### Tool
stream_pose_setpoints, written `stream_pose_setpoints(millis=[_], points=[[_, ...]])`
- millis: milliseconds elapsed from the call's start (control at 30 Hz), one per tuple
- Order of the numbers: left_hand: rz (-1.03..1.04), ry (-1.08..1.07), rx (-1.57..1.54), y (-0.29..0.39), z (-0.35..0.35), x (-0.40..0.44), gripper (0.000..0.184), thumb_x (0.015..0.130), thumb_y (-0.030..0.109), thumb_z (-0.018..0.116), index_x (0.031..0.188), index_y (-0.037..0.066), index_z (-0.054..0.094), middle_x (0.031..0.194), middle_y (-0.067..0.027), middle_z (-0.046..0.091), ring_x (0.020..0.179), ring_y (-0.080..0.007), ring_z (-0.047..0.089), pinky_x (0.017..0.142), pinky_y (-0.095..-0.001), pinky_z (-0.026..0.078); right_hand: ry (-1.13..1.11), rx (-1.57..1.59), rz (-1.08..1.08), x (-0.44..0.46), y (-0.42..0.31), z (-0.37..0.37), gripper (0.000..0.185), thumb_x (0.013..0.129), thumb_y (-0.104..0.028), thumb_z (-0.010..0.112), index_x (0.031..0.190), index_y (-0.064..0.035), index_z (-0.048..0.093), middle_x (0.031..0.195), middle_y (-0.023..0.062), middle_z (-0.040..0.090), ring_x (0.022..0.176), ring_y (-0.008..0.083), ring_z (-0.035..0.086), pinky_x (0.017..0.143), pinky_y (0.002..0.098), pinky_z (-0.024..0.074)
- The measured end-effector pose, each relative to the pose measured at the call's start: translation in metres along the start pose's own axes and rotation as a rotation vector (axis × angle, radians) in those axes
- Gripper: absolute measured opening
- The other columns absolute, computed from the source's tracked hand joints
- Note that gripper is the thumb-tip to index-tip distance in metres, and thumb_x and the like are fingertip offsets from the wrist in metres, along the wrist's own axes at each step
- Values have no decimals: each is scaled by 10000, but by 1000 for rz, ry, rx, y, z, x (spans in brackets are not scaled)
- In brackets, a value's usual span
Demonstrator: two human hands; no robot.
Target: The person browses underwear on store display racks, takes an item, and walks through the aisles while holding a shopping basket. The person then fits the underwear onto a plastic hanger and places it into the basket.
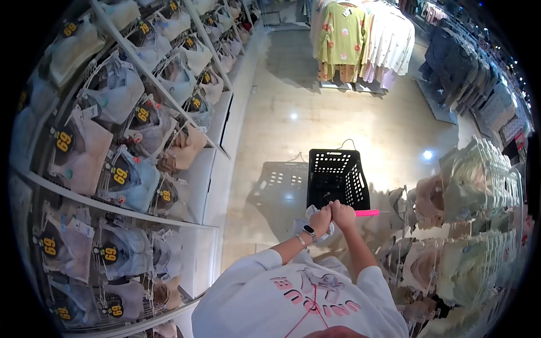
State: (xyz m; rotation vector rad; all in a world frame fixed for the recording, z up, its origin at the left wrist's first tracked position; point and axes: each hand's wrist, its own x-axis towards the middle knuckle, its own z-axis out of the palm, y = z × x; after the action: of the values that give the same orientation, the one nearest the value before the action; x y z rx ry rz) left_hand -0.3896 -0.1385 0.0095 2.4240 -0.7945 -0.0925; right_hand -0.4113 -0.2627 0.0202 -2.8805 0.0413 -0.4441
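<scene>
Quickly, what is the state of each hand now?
Left hand: at the white cloth; its grip cannot be told.
Right hand: closed on the pink handle.

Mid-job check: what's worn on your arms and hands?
White sleeves stop well short of both wrists. Left hand: no glove, dark-faced watch at the wrist, pale bracelet further up. Right hand: no glove or visible wristwear.

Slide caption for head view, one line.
Left hand and right hand meet at the pink handle of a black basket between bra displays.
</scene>
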Motion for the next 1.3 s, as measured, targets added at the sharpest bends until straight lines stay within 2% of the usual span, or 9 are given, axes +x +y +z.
stream_pose_setpoints(millis=[100, 200, 333, 467, 667, 767, 1000, 1167, 1300], points=[[-11, 1, 39, -16, -7, 47, 119, 874, 124, 482, 930, 21, 502, 784, -139, 605, 627, -321, 625, 518, -421, 502, 0, 27, -19, 49, 12, 10, 288, 932, -283, 492, 722, -92, 442, 482, 65, 537, 437, 249, 574, 403, 372, 439], [-113, -40, -18, -29, -8, 97, 187, 840, 148, 541, 962, 12, 500, 839, -162, 613, 722, -370, 611, 591, -472, 485, 21, 3, -76, 99, 26, 11, 313, 930, -294, 502, 686, -106, 445, 486, 63, 554, 423, 237, 578, 381, 353, 438], [-123, 25, -42, -42, -17, 153, 211, 807, 132, 576, 969, 17, 505, 811, -170, 626, 725, -387, 605, 600, -481, 483, 62, 4, -120, 157, 50, 35, 336, 920, -331, 517, 674, -112, 450, 482, 58, 554, 411, 224, 576, 369, 346, 435], [-236, 1, -26, -39, -31, 217, 171, 839, 148, 534, 942, 15, 508, 811, -190, 629, 712, -393, 607, 586, -489, 477, 6, 68, -110, 220, 73, 30, 343, 917, -354, 515, 679, -111, 468, 485, 55, 555, 417, 221, 584, 368, 344, 437], [-380, 36, 39, -39, -32, 294, 254, 797, 197, 615, 979, 46, 520, 818, -166, 652, 749, -383, 624, 613, -485, 493, 31, 99, -233, 293, 112, 48, 320, 928, -332, 482, 708, -99, 468, 509, 57, 572, 434, 225, 596, 375, 347, 448], [-468, 72, 76, -38, -32, 335, 263, 788, 189, 627, 982, 48, 520, 832, -156, 655, 744, -376, 628, 608, -483, 496, -64, 141, -248, 334, 132, 55, 327, 933, -334, 471, 709, -96, 480, 530, 70, 594, 447, 226, 606, 383, 346, 458], [-521, 141, 86, -69, -10, 404, 209, 808, 189, 584, 970, 66, 536, 844, -146, 651, 722, -367, 629, 584, -475, 495, -31, 123, -299, 412, 157, 72, 341, 935, -338, 473, 680, -113, 481, 476, 54, 573, 411, 224, 594, 363, 340, 452], [-537, 126, 132, -94, -30, 459, 234, 789, 166, 611, 984, 51, 551, 773, -154, 651, 698, -359, 633, 595, -465, 504, -18, 137, -312, 475, 161, 94, 334, 928, -329, 490, 673, -114, 471, 474, 58, 570, 409, 224, 593, 363, 342, 453], [-510, 202, 92, -126, -47, 503, 234, 796, 176, 608, 984, 53, 545, 796, -155, 652, 701, -363, 633, 593, -459, 508, -23, 118, -335, 532, 155, 112, 342, 927, -330, 492, 665, -114, 462, 467, 62, 561, 398, 230, 584, 360, 347, 449]])
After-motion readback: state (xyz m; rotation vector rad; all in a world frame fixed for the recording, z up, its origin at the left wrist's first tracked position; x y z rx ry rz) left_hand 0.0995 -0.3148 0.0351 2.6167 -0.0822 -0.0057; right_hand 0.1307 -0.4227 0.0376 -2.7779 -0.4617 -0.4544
